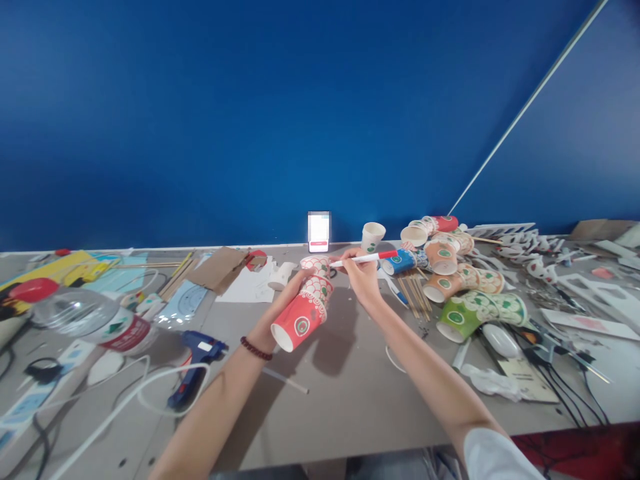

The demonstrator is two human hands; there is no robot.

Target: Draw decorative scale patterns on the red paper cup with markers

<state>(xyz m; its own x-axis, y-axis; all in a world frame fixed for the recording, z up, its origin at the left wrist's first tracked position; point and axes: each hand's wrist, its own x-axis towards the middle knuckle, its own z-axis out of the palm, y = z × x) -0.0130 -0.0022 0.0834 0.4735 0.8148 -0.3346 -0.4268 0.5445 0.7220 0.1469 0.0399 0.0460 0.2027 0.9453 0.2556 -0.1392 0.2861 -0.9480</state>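
Note:
My left hand is wrapped round a curved chain of paper cups, tilted above the table. The lowest cup is red with a round emblem; the upper ones are white with red scalloped lines. Between the fingers of my right hand is a white marker with a red end. Its tip points left at the topmost cup; I cannot tell whether it touches. A dark ring-shaped thing, partly hidden, shows beside that cup. Behind the hands a lit phone stands against the blue wall.
Decorated cup chains, a green one among them, lie at the right beside wooden sticks. A white cup stands at the back. On the left are a blue glue gun, a plastic bottle, cables and a power strip.

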